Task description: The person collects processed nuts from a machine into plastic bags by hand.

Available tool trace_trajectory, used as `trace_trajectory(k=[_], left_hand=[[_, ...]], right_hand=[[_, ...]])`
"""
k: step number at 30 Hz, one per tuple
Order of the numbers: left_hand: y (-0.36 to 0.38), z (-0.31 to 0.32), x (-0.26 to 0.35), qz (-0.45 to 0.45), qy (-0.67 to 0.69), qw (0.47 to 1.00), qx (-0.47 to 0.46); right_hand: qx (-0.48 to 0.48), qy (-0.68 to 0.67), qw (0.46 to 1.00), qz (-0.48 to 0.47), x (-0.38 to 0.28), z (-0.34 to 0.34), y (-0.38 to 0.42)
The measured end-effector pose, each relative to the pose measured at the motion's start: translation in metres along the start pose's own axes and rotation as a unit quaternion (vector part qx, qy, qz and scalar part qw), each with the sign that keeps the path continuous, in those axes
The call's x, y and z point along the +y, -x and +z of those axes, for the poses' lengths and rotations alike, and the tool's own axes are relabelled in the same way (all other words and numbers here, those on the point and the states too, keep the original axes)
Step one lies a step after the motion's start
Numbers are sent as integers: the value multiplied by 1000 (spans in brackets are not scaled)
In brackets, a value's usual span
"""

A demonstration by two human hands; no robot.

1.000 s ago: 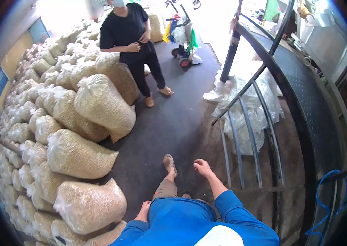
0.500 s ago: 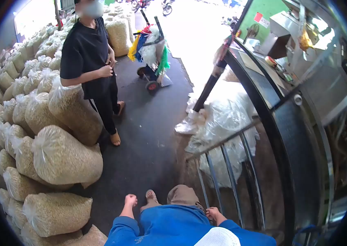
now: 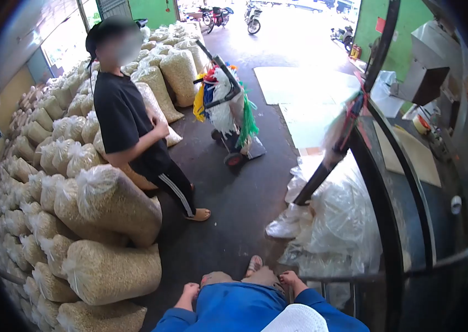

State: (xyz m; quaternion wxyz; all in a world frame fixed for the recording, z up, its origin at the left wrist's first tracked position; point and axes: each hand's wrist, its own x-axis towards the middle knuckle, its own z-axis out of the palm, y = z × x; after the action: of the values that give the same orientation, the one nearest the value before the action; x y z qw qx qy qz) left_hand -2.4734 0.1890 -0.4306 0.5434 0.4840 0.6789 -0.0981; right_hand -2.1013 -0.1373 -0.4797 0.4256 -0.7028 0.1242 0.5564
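Note:
My left hand (image 3: 191, 290) hangs beside my left thigh, its fingers curled; nothing can be made out in it. On the other side my right hand (image 3: 288, 278) is at my right thigh near the metal railing (image 3: 322, 278), also with bent fingers. Closest to my left hand lies a clear sack of pale pieces (image 3: 113, 271), part of a large stack. A person in dark clothes (image 3: 126, 113) stands ahead to the left, hands together at the waist.
A hand truck (image 3: 225, 102) hung with coloured plastic strips stands on the dark floor ahead. Clear plastic sheeting (image 3: 336, 216) lies to the right, below a dark post. Metal machinery (image 3: 424, 83) is at the far right; motorbikes (image 3: 217, 17) are outside.
The view has tilted up and shifted left, showing more of the doorway. My feet have changed position, with the right one now forward. The other person has turned slightly.

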Motion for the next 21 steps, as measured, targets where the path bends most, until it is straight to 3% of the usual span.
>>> trace_trajectory(k=[1, 2, 4, 7, 9, 12, 14, 15, 16, 17, 19, 21], left_hand=[[-13, 12, 7, 52, -45, 996, 56], [-12, 18, 27, 58, -52, 996, 46], [-50, 37, 48, 121, -85, 989, 31], [-90, 66, 127, 27, -36, 998, -35], [-130, 90, 178, 18, -19, 1000, -16], [-180, 123, 287, 61, -51, 997, -9], [-218, 129, 362, 103, -99, 990, -16], [-244, 133, 408, 203, -349, 914, -38], [-264, 145, 457, 296, -567, 767, -57], [-278, 159, 497, 205, -272, 940, -22], [-317, 191, 595, 102, -92, 990, -44], [-331, 215, 719, 204, -257, 941, -84]], right_hand=[[-17, 71, 997, -32, -42, -10, -29], [-32, 143, 987, -59, -77, -24, -57], [-3, 90, 991, -95, -169, -27, -71], [41, 11, 987, -155, -293, -35, -96], [46, -1, 981, -186, -351, -47, -122], [67, 32, 986, -149, -401, -79, -169], [72, 26, 994, -74, -412, -104, -194], [97, 6, 995, -29, -408, -114, -205], [124, -14, 992, 17, -421, -119, -199], [142, -18, 989, 28, -431, -127, -191], [152, -70, 982, 92, -479, -122, -166], [153, -53, 984, 80, -524, -132, -182]])
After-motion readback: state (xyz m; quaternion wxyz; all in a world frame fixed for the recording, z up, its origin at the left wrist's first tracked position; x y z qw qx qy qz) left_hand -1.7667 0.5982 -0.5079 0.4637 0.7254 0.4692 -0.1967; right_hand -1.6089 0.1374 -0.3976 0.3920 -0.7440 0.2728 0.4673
